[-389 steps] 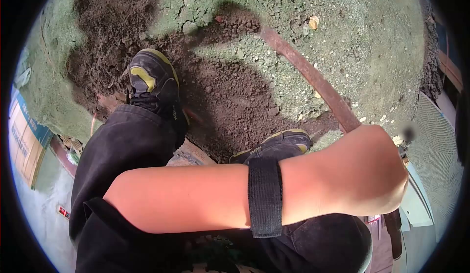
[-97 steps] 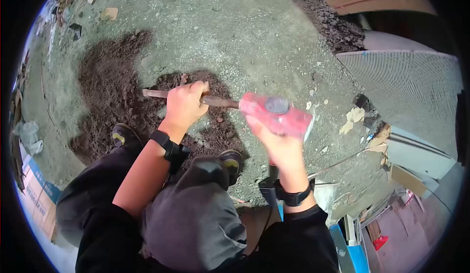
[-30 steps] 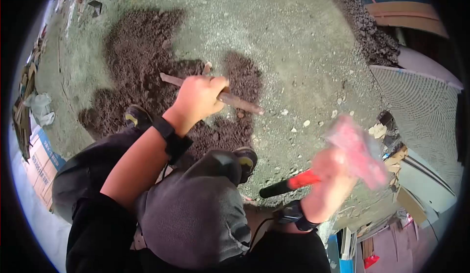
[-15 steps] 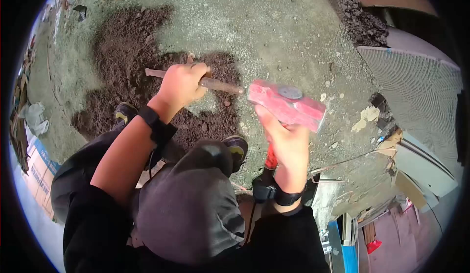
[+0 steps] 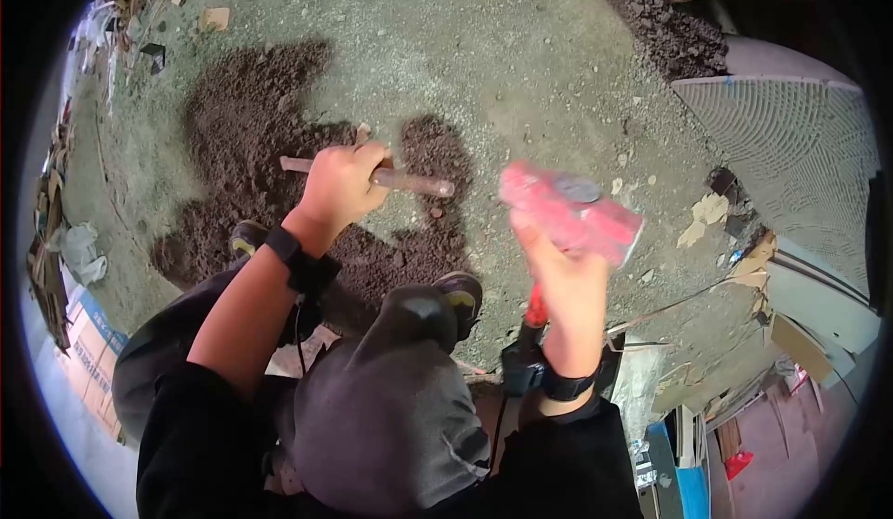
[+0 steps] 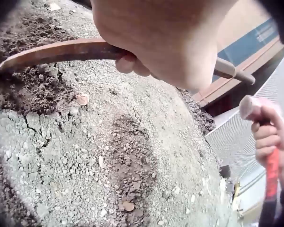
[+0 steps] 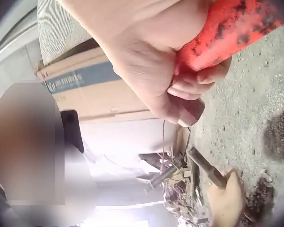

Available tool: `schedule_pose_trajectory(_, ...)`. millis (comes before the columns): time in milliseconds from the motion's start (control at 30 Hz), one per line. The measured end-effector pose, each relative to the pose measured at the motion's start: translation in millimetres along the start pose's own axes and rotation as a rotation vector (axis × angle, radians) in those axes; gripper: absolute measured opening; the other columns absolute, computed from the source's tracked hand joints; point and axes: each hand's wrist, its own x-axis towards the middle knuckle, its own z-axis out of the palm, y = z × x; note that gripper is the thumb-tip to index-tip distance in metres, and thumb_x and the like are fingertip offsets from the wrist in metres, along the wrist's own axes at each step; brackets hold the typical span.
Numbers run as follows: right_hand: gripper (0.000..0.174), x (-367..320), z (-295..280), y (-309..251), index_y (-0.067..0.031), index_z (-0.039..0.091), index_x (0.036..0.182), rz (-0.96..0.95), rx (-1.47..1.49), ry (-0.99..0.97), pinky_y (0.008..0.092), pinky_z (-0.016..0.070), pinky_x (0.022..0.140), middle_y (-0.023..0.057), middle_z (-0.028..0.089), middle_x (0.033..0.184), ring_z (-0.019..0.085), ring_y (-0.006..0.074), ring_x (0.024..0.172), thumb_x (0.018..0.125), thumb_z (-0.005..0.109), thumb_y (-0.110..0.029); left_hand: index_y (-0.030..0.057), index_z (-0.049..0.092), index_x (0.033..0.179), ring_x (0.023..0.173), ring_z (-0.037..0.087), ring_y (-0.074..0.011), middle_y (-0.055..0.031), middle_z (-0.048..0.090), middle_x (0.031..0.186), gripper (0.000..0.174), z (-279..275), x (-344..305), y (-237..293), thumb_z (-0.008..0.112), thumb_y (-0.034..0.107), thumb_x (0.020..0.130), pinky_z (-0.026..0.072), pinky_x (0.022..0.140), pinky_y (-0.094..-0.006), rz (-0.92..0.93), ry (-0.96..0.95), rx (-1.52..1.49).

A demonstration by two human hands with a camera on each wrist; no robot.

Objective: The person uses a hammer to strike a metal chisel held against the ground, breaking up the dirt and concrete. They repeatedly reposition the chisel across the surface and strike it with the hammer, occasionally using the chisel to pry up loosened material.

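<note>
My left hand point(image 5: 339, 184) grips a rusty steel chisel point(image 5: 409, 180) around its middle. In the left wrist view, the pointed end of the chisel point(image 6: 52, 52) meets dark loose soil, and its round butt juts out past the hand. My right hand point(image 5: 569, 277) grips a short-handled sledgehammer point(image 5: 577, 212) high up, close under the worn red head. The head hangs a small gap to the right of the chisel's butt, slightly blurred. Red paint with dark worn spots covers the handle point(image 7: 227, 33) in the right wrist view.
Dark loose soil point(image 5: 246, 100) lies in patches on the hard greenish ground around my shoes point(image 5: 460, 298). A ridged grey sheet point(image 5: 781, 128) and stacked boards point(image 5: 823, 305) stand at the right. Plastic scrap point(image 5: 79, 254) and a carton point(image 5: 93, 352) lie at the left.
One second ago the hammer was swung out to the right; half a second ago its head was beside the chisel's butt. Now the gap is slightly wider. The left hand keeps its grip.
</note>
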Motion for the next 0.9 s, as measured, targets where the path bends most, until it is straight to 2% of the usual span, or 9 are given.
schedule_pose_trajectory(100, 0.026, 19, -18, 19, -0.0005, 0.063, 0.100, -0.016, -0.065, 0.038, 0.0278, 0.0481, 0.075, 0.0113, 0.065, 0.095, 0.062, 0.0167, 0.086, 0.075, 0.068, -0.006, 0.0030, 0.050, 0.068, 0.054, 0.056, -0.0247, -0.0106, 0.052, 0.059, 0.013, -19, 5, 5, 0.060, -0.002, 0.061, 0.0417, 0.050, -0.0334, 0.037, -0.107, -0.041)
schedule_pose_trajectory(133, 0.027, 27, -26, 44, -0.0019, 0.064, 0.099, -0.114, -0.304, 0.078, 0.0297, 0.0491, 0.073, 0.0133, 0.065, 0.092, 0.063, 0.0205, 0.084, 0.074, 0.069, -0.012, 0.0030, 0.050, 0.068, 0.054, 0.056, -0.0247, -0.0106, 0.052, 0.059, 0.013, -32, 6, 2, 0.060, -0.002, 0.061, 0.0417, 0.050, -0.0334, 0.038, -0.107, -0.018)
schedule_pose_trajectory(200, 0.029, 33, -30, 86, -0.0033, 0.064, 0.098, -0.199, -0.539, 0.106, 0.0317, 0.0500, 0.071, 0.0153, 0.066, 0.090, 0.065, 0.0244, 0.081, 0.073, 0.070, -0.018, 0.0021, 0.048, 0.065, 0.051, 0.048, -0.0130, -0.0062, 0.046, 0.055, 0.012, -58, 1, 1, 0.058, -0.004, 0.067, 0.0375, 0.047, -0.0286, -0.158, -0.185, -0.224)
schedule_pose_trajectory(267, 0.037, 38, -27, 112, -0.0057, 0.065, 0.094, 0.183, -1.008, 0.114, 0.0375, 0.0507, 0.069, 0.0185, 0.065, 0.084, 0.064, 0.0326, 0.079, 0.069, 0.072, -0.031, 0.0008, 0.041, 0.058, 0.054, 0.039, -0.0070, -0.0003, 0.042, 0.056, 0.024, -90, 2, -4, 0.052, -0.001, 0.080, 0.0338, 0.049, -0.0252, -0.199, -0.111, -0.307)
schedule_pose_trajectory(367, 0.040, 43, -23, 136, -0.0074, 0.066, 0.092, 0.190, -1.037, 0.189, 0.0411, 0.0499, 0.070, 0.0189, 0.065, 0.082, 0.062, 0.0361, 0.079, 0.067, 0.071, -0.038, 0.0028, 0.043, 0.064, 0.052, 0.034, -0.0069, 0.0026, 0.039, 0.055, 0.026, -117, -8, -31, 0.048, 0.010, 0.089, 0.0304, 0.048, -0.0253, -0.309, 0.048, -0.462)
schedule_pose_trajectory(533, 0.039, 51, -28, 137, -0.0083, 0.066, 0.093, 0.120, -0.961, 0.126, 0.0412, 0.0499, 0.071, 0.0186, 0.065, 0.084, 0.062, 0.0352, 0.081, 0.069, 0.070, -0.039, 0.0019, 0.043, 0.065, 0.050, 0.035, -0.0081, 0.0004, 0.038, 0.054, 0.025, -174, -7, -25, 0.046, 0.009, 0.088, 0.0296, 0.047, -0.0252, -0.367, -0.020, -0.321)
schedule_pose_trajectory(600, 0.042, 47, -25, 135, -0.0082, 0.064, 0.097, 0.090, -0.993, 0.149, 0.0404, 0.0496, 0.072, 0.0180, 0.065, 0.087, 0.062, 0.0348, 0.083, 0.069, 0.069, -0.039, 0.0003, 0.043, 0.063, 0.051, 0.031, -0.0101, -0.0023, 0.034, 0.052, 0.026, -206, -11, -27, 0.049, 0.009, 0.087, 0.0304, 0.047, -0.0284, -0.102, -0.193, -0.040)
schedule_pose_trajectory(800, 0.037, 40, -19, 123, -0.0077, 0.063, 0.098, -0.101, -0.993, 0.089, 0.0370, 0.0495, 0.070, 0.0149, 0.066, 0.085, 0.064, 0.0302, 0.078, 0.072, 0.068, -0.034, -0.0017, 0.035, 0.061, 0.045, 0.033, -0.0172, -0.0100, 0.035, 0.052, 0.027, -306, -50, -80, 0.051, 0.001, 0.082, 0.0248, 0.045, -0.0327, -0.056, -0.233, 0.073)
schedule_pose_trajectory(900, 0.030, 36, -30, 107, -0.0038, 0.063, 0.088, 0.302, -0.739, -0.141, 0.0293, 0.0467, 0.055, 0.0067, 0.063, 0.071, 0.060, 0.0141, 0.060, 0.072, 0.070, -0.028, -0.0008, 0.035, 0.061, 0.047, 0.030, -0.0153, -0.0083, 0.032, 0.053, 0.030, -319, -71, -100, 0.049, 0.009, 0.085, 0.0252, 0.045, -0.0317, -0.033, -0.112, 0.171)
